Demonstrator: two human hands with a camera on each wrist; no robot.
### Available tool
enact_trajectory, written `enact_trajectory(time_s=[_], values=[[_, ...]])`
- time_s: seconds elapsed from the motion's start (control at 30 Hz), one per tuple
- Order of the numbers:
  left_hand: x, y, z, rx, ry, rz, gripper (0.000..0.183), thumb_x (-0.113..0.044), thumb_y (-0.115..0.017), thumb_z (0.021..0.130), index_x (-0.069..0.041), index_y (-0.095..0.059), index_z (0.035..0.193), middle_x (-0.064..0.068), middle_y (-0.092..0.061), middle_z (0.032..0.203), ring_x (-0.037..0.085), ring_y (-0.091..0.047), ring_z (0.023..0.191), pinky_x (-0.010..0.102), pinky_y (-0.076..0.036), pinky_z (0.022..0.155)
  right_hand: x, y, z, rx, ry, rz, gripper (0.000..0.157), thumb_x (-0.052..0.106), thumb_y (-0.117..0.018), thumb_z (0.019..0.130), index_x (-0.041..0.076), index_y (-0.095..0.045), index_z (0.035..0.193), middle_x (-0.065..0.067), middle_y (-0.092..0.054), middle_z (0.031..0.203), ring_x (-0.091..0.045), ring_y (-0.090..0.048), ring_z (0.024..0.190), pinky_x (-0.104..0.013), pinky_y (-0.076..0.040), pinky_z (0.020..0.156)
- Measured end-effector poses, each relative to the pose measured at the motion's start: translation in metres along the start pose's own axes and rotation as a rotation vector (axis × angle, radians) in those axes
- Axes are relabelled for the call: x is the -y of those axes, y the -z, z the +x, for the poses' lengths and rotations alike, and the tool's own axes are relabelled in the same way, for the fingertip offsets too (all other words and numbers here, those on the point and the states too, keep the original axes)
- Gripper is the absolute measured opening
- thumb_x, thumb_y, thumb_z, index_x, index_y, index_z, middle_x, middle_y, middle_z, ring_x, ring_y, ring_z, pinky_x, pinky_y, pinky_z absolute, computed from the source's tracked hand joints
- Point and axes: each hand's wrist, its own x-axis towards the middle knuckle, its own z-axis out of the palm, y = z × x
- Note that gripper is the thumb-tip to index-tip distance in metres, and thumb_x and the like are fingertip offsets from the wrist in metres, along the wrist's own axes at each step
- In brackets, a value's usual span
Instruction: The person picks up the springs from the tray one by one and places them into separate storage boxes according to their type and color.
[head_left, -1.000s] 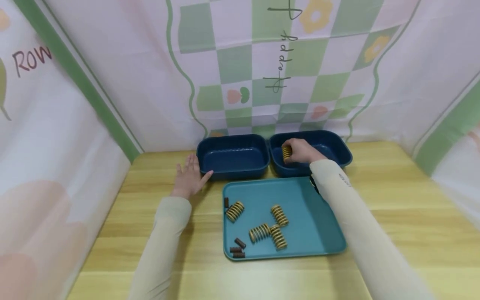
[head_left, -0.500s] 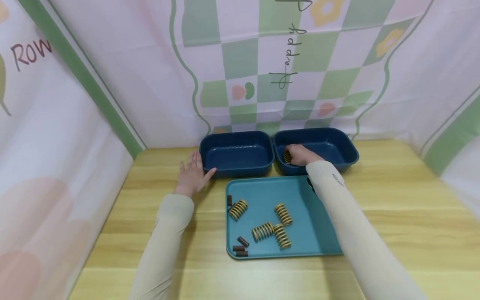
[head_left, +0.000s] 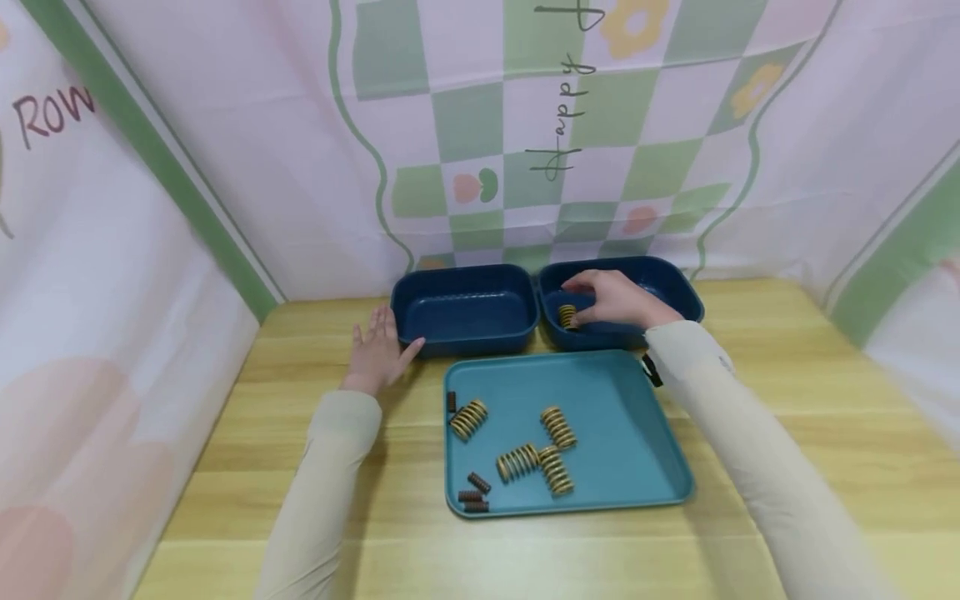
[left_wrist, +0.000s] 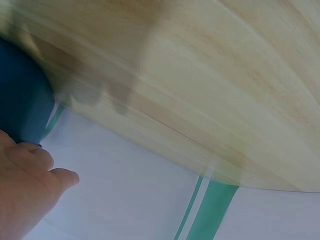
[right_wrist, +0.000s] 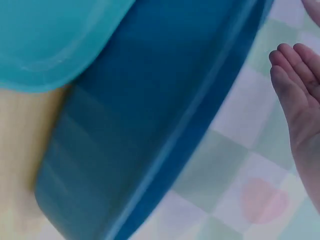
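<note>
My right hand point(head_left: 618, 300) is over the right navy-blue bin point(head_left: 678, 292), its thumb and fingers apart. Beside the thumb a large gold coil spring point(head_left: 567, 317) stands in that bin, near its left end; whether the thumb still touches it I cannot tell. In the right wrist view the same hand point(right_wrist: 302, 100) shows lightly bent fingers above the bin wall point(right_wrist: 125, 125). My left hand point(head_left: 375, 354) lies with straight fingers against the left end of the other navy-blue bin point(head_left: 465, 321). The left wrist view shows this hand point(left_wrist: 30, 185) beside the blue wall.
A teal tray point(head_left: 622, 433) lies in front of the bins on the wooden table point(head_left: 787, 400). It carries several large gold springs point(head_left: 517, 462) and several small dark brown springs point(head_left: 478, 482). A patterned curtain point(head_left: 465, 125) hangs behind the bins.
My right hand lowered the gold spring into the right bin, then let it go, spreading its fingers and shifting slightly right. The left hand has stayed at the left bin.
</note>
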Motion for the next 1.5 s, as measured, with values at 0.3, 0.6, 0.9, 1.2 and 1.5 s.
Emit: enact_trajectory(time_s=[0.3, 0.6, 0.9, 1.2, 1.5], values=[[-0.001, 0.0, 0.0, -0.005, -0.008, 0.003, 0.085, -0.057, -0.026, 0.098, 0.009, -0.005, 0.147, 0.024, -0.01, 0.154, 0.034, -0.004, 0.143, 0.058, -0.007, 0.111, 0.041, -0.017, -0.048, 0.065, 0.2, -0.086, 0.061, 0.021, -0.083, 0.072, 0.001, -0.059, 0.124, -0.015, -0.058, 0.124, -0.034, -0.056, 0.112, -0.047, -0.046, 0.091], [0.002, 0.001, -0.001, 0.0, -0.011, -0.001, 0.085, -0.057, -0.025, 0.098, 0.01, -0.004, 0.147, 0.025, -0.006, 0.154, 0.036, -0.004, 0.142, 0.059, -0.004, 0.11, 0.064, -0.053, -0.076, 0.167, 0.296, -0.107, 0.063, 0.02, -0.084, 0.07, -0.001, -0.058, 0.124, -0.014, -0.057, 0.125, -0.033, -0.054, 0.114, -0.046, -0.046, 0.092], [-0.001, 0.002, -0.004, 0.013, -0.016, 0.0, 0.086, -0.058, -0.022, 0.098, 0.01, -0.004, 0.147, 0.025, -0.003, 0.154, 0.035, -0.002, 0.143, 0.058, -0.003, 0.11, 0.064, -0.081, -0.079, 0.248, 0.322, -0.202, 0.064, 0.024, -0.084, 0.069, -0.002, -0.058, 0.123, -0.014, -0.058, 0.12, -0.032, -0.054, 0.112, -0.044, -0.045, 0.093], [-0.003, 0.001, -0.006, 0.005, -0.018, -0.003, 0.085, -0.057, -0.023, 0.098, 0.011, -0.004, 0.146, 0.025, -0.004, 0.154, 0.036, -0.001, 0.142, 0.059, -0.005, 0.11, 0.064, -0.093, -0.079, 0.251, 0.354, -0.228, 0.05, 0.016, -0.079, 0.073, 0.0, -0.061, 0.117, -0.011, -0.06, 0.113, -0.027, -0.058, 0.104, -0.04, -0.049, 0.087], [-0.003, 0.002, -0.006, 0.012, -0.017, -0.005, 0.085, -0.057, -0.023, 0.098, 0.01, -0.003, 0.146, 0.025, -0.002, 0.154, 0.035, 0.001, 0.142, 0.059, -0.006, 0.11, 0.061, -0.101, -0.079, 0.216, 0.375, -0.227, 0.045, 0.01, -0.077, 0.071, 0.001, -0.062, 0.114, -0.009, -0.061, 0.11, -0.024, -0.06, 0.1, -0.038, -0.05, 0.085]])
